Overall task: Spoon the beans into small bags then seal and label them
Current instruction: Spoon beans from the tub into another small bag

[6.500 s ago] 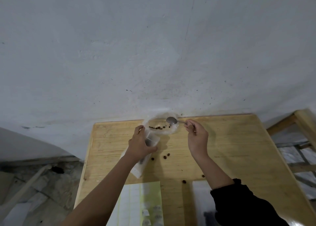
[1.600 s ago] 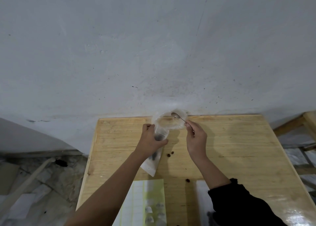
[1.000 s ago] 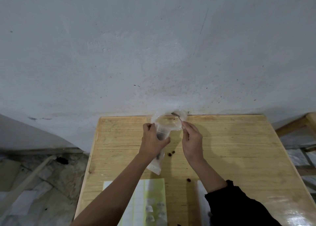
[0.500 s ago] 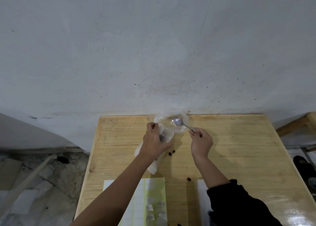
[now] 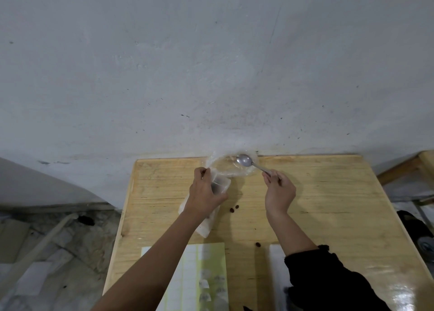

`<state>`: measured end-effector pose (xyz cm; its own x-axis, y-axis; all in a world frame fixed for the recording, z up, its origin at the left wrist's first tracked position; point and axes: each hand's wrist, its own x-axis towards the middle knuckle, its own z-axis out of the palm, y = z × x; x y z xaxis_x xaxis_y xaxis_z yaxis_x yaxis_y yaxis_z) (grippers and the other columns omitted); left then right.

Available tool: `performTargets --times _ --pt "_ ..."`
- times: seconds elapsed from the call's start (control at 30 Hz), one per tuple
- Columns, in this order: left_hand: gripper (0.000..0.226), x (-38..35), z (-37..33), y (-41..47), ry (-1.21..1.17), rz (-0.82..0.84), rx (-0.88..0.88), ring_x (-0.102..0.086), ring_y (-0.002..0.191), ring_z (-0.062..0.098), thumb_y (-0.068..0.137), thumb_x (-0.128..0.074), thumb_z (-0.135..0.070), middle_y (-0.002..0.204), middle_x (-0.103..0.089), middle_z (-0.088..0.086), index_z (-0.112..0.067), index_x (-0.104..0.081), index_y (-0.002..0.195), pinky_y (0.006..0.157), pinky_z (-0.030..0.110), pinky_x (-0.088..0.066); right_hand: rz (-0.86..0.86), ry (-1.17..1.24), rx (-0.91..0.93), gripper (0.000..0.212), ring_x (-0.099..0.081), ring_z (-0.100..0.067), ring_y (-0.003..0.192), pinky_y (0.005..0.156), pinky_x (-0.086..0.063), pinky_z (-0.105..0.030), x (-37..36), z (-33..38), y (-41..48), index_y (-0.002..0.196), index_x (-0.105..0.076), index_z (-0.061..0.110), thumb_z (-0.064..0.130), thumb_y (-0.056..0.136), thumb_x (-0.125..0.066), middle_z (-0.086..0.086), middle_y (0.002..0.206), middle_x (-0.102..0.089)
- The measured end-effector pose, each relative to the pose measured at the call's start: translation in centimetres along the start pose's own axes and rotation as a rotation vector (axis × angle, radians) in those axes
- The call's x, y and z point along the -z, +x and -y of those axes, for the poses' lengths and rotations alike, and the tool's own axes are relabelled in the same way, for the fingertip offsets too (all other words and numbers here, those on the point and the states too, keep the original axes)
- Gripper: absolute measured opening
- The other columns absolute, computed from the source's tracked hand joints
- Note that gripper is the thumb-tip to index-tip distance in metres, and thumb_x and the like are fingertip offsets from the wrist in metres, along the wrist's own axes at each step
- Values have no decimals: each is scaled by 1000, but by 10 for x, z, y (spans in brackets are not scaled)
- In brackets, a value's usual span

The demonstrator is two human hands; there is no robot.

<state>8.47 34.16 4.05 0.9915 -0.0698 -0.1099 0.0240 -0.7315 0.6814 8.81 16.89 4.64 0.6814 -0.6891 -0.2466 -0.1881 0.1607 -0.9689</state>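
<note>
A clear plastic container [image 5: 231,167] stands at the far edge of the wooden table [image 5: 328,205], against the wall. My right hand [image 5: 279,193] pinches the handle of a metal spoon [image 5: 245,160], whose bowl hangs over the container. My left hand [image 5: 204,196] grips a small clear bag [image 5: 219,185] by its mouth, just left of the container; the bag's lower end trails under my wrist. Loose brown beans [image 5: 234,208] lie on the table between my hands, and one more bean [image 5: 257,244] lies nearer me.
A yellow-green label sheet [image 5: 206,275] lies at the near edge under my left forearm. A white sheet [image 5: 276,263] lies beside my right sleeve. A wooden frame [image 5: 404,167] stands to the right of the table. Rubble covers the floor at left.
My right hand has swung the spoon from the bag's mouth back to the right, over the container. My left hand keeps holding the bag in much the same place.
</note>
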Motion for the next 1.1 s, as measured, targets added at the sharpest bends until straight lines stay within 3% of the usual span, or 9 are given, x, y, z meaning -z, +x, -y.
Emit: performTargets --times 0.23,0.37,0.53,0.63,0.83,0.97,1.1 --pt "62 4 -1 0 -22 -34 -17 -44 102 17 76 -70 -30 127 -30 3 -7 -43 126 88 26 -43 25 -135 153 23 -66 -20 90 83 -54 -20 -1 -1 -1 108 -65 -5 1 96 -47 -12 93 -66" --pt "63 3 -1 -3 -11 -24 -39 -45 107 19 76 -70 -29 128 -31 4 -4 -44 127 91 29 -45 64 -168 263 23 -65 -17 89 79 -51 -7 0 -3 -5 109 -65 -6 3 95 -48 -9 92 -65" --pt "61 2 -3 -4 -3 1 -44 -46 105 19 75 -71 -31 127 -31 3 -5 -45 123 89 29 -46 104 -247 280 22 -65 -19 87 85 -52 -26 1 -6 -3 108 -65 -5 1 94 -50 -7 89 -64" --pt "59 2 -4 -3 23 16 -79 -47 102 20 74 -71 -31 126 -31 2 -5 -46 121 86 33 -48 98 -291 275 22 -65 -20 85 84 -52 -28 4 -7 -1 106 -66 -4 2 95 -49 -7 86 -65" --pt "61 2 -5 0 84 29 -187 -48 98 19 71 -69 -29 129 -33 4 -5 -46 122 85 36 -49 37 -226 108 21 -68 -25 85 82 -56 -34 3 -8 7 101 -67 -4 2 95 -48 -13 87 -66" --pt "62 3 -4 2 107 29 -223 -49 96 18 70 -69 -29 128 -34 3 -5 -46 122 86 37 -49 -9 -96 -67 19 -68 -23 82 66 -57 -15 3 -7 10 98 -66 -3 1 95 -47 -18 92 -66" --pt "62 3 -1 2 116 28 -211 -50 95 18 70 -70 -29 128 -34 3 -6 -46 122 85 35 -49 -69 74 -294 20 -68 -25 81 70 -58 -20 5 -6 11 106 -63 -8 0 93 -50 -20 96 -65"
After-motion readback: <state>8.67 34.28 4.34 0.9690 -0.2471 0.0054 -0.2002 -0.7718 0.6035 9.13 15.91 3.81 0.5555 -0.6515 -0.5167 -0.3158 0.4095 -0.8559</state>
